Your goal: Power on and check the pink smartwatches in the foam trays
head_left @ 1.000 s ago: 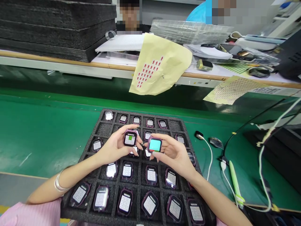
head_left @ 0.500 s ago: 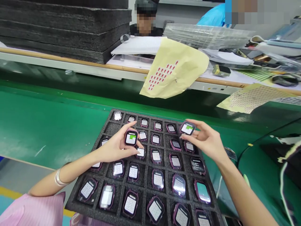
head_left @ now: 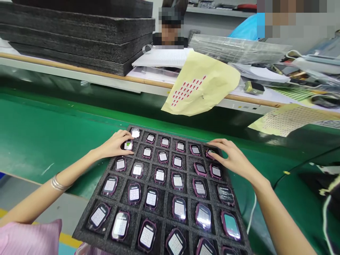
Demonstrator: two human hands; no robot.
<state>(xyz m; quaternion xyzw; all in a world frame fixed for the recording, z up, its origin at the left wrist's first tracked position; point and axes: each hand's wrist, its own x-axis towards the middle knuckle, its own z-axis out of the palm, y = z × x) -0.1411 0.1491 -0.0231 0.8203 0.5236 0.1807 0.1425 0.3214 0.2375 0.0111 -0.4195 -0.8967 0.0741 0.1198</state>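
Note:
A black foam tray (head_left: 165,189) holds several purple-framed smartwatch bodies without straps, most with lit white screens. At its far left, my left hand (head_left: 117,144) grips a smartwatch (head_left: 128,145) with a green patch on its screen, at the second compartment of the left column. My right hand (head_left: 230,156) is at the far right corner compartment, thumb and fingers closed around another smartwatch (head_left: 210,152). The thumb partly covers that watch's screen. Just beyond my left fingertips lies a watch with a bright, glaring screen (head_left: 135,132).
The tray rests on a green worktop (head_left: 53,124). Behind it runs a raised shelf with stacked black foam trays (head_left: 79,39), a yellow sheet of red arrows (head_left: 200,85) and plastic trays (head_left: 233,49). A white cable (head_left: 252,212) hangs at the right. A person sits opposite.
Both hands have lowered their watches from above the tray into compartments. My left hand moved left to the edge column; my right hand went down into the far right corner.

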